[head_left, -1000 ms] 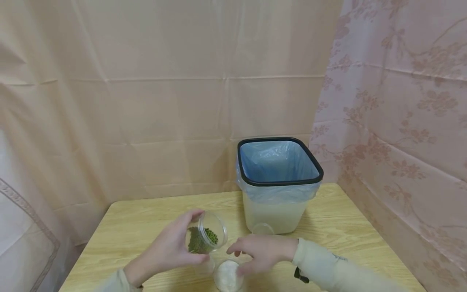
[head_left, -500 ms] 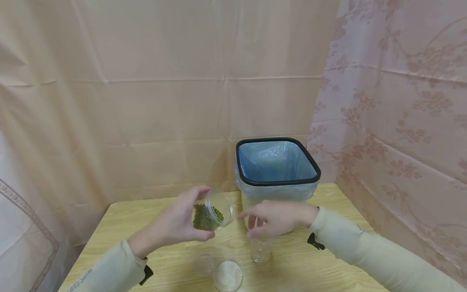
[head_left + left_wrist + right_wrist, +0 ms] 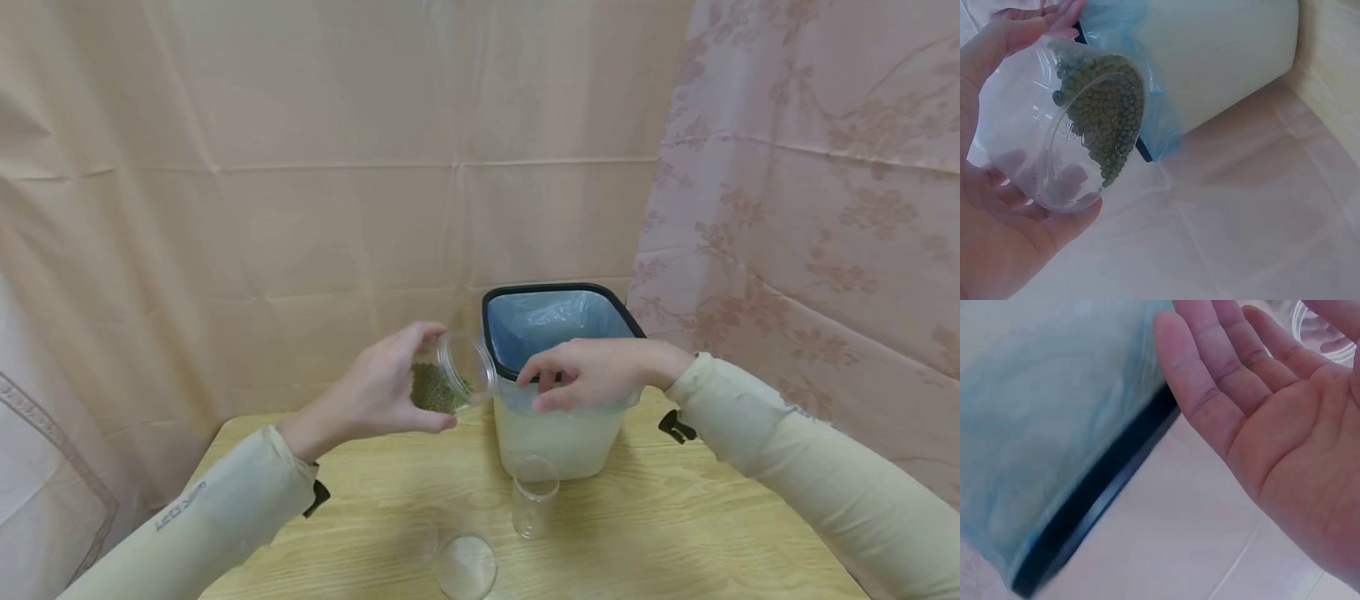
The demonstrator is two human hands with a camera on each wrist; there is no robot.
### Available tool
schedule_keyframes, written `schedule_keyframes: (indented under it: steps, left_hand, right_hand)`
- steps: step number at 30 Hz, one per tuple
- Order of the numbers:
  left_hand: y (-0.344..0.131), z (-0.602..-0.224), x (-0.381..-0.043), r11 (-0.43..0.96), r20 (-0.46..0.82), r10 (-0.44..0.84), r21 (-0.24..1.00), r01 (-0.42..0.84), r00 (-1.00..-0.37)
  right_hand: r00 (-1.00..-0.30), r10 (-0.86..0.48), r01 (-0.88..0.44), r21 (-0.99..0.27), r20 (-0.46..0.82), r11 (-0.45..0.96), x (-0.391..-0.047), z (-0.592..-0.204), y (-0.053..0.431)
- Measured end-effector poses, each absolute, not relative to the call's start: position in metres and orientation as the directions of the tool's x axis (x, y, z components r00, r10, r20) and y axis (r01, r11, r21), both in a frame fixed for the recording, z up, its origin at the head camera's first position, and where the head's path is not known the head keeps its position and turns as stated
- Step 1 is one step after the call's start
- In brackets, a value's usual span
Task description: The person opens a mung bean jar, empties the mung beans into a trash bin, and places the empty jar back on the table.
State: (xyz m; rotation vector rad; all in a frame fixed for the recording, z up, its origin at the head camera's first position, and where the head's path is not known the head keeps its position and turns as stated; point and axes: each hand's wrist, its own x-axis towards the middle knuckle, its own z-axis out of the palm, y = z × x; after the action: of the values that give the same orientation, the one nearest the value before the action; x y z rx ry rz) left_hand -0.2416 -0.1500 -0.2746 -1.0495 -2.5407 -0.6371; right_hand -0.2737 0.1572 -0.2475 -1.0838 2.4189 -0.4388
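Tilted on its side, a clear plastic jar [image 3: 468,358] has its mouth facing right, toward the bin. Green mung beans [image 3: 1104,109] lie heaped along its lower wall. My left hand [image 3: 371,387] grips the jar around its body, thumb below and fingers above in the head view. The right hand [image 3: 600,372] holds nothing; its fingers are loosely bent in front of the near rim of the trash bin [image 3: 558,437]. In the right wrist view, its palm and relaxed fingers show beside the bin's black rim [image 3: 1094,494].
A blue bag [image 3: 555,321] lines the bin, at the back right of the wooden table [image 3: 660,533]. An upright clear cup [image 3: 535,500] stands in front of it. Two round clear pieces, one fainter [image 3: 417,543] and one whitish [image 3: 467,567], lie at the table's front.
My left hand has raised the jar of mung beans up and to the right, toward the bin. The right hand has moved up from the round pieces to the bin's rim.
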Motion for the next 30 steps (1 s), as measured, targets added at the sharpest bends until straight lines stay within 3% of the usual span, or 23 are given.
schedule_keyframes:
  steps: [9,21,30]
  left_hand:
    - [-0.134,-0.251,-0.262,0.646,0.436,0.589,0.252,0.721,-0.68]
    - [-0.108,-0.233,-0.293,0.65,0.382,0.632,0.211,0.73,-0.674]
    - [-0.097,-0.235,-0.315,0.711,0.296,0.617,0.19,0.677,-0.73]
  right_hand:
    - [-0.64,-0.719,-0.574,-0.454,-0.27,0.681,-0.291,-0.217,0.174]
    - [-0.798,-0.538,-0.438,-0.353,-0.271,0.827,-0.332,-0.2,0.195]
    - [-0.848,-0.378,-0.257,-0.334,-0.372,0.907,-0.358,-0.198,0.199]
